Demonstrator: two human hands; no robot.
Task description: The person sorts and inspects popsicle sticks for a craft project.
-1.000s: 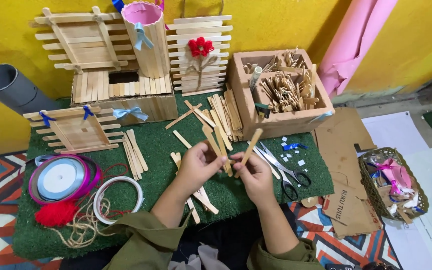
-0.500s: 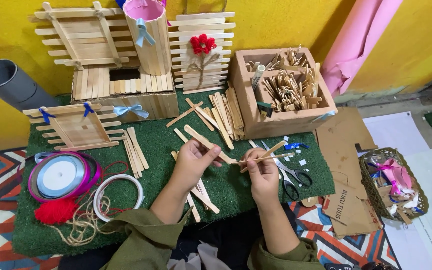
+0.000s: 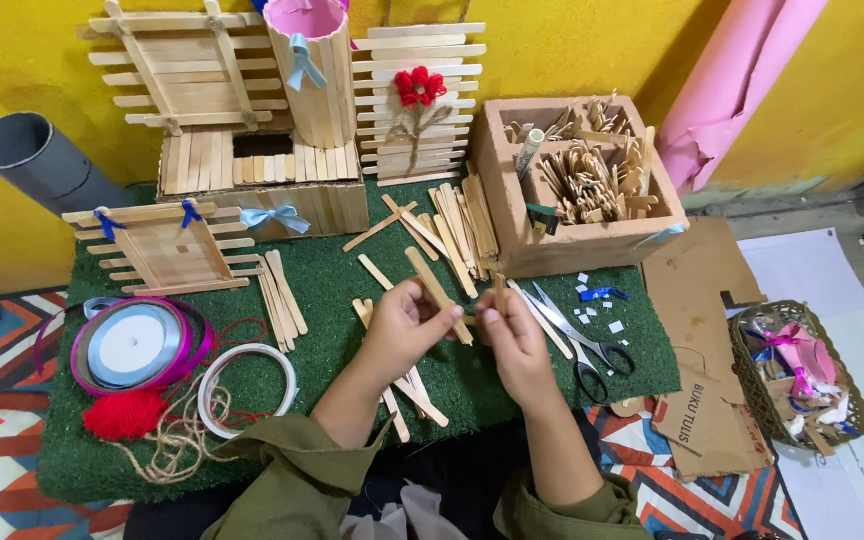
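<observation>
My left hand (image 3: 404, 325) pinches a flat wooden craft stick (image 3: 437, 281) that slants up and away over the green mat (image 3: 332, 275). My right hand (image 3: 512, 330) meets it at the fingertips and grips a second, mostly hidden stick (image 3: 499, 293). Both hands hover just above the mat, over several loose sticks (image 3: 407, 385) lying near my wrists. More sticks (image 3: 457, 225) lie fanned out beyond the hands.
A cardboard box of sticks (image 3: 582, 185) stands at back right, scissors (image 3: 582, 345) lie right of my right hand. Stick-built panels and a pink-lined cup (image 3: 312, 70) line the back wall. Ribbon spools (image 3: 137, 345), red yarn and twine sit at left; a small basket (image 3: 797, 380) at right.
My hands have drawn together at mid-mat. The right hand's stick has swung from sticking out to the right to nearly hidden between the fingertips, while the left keeps its slanted stick.
</observation>
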